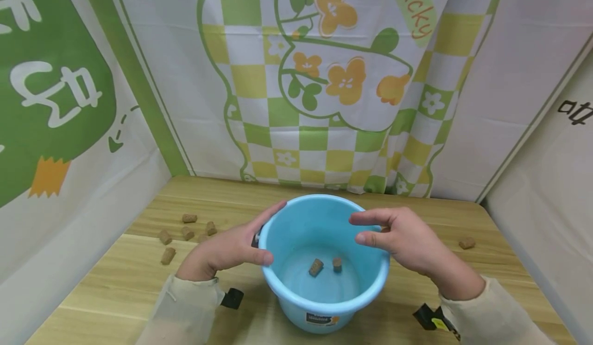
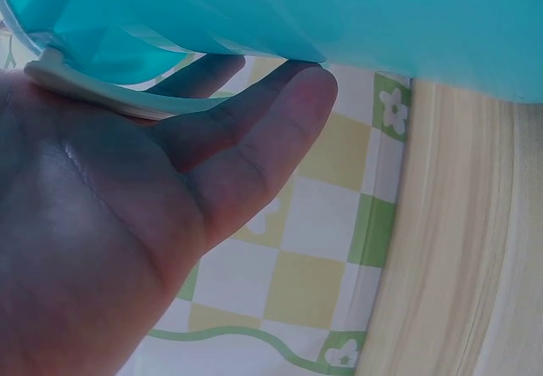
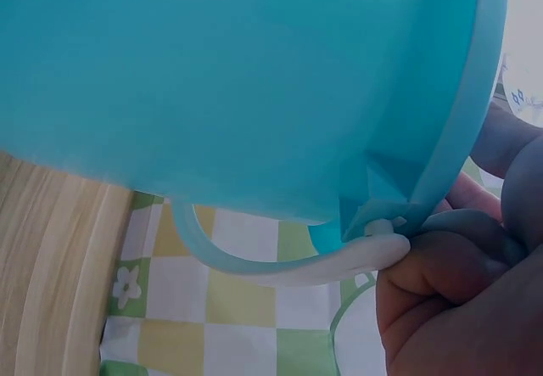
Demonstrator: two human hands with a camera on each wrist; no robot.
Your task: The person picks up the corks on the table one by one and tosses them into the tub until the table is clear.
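A light blue plastic bucket (image 1: 324, 301) stands in front of me, with two small cork pieces, a left cork (image 1: 316, 267) and a right cork (image 1: 337, 264), on its bottom. My left hand (image 1: 233, 247) holds the bucket's left rim, thumb over the edge and fingers along the outside. In the left wrist view, those fingers (image 2: 263, 147) lie beside the bucket's handle (image 2: 119, 96). My right hand (image 1: 407, 239) is at the right rim; its thumb and forefinger reach over the opening, tips apart with nothing between. Its other fingers bend beside the handle's end (image 3: 373, 253).
Several more corks (image 1: 187, 233) lie loose on the wooden table (image 1: 111, 283) to the left. Another cork (image 1: 467, 243) lies far right. A patterned cloth (image 1: 296, 144) hangs behind the table, with white side walls left and right.
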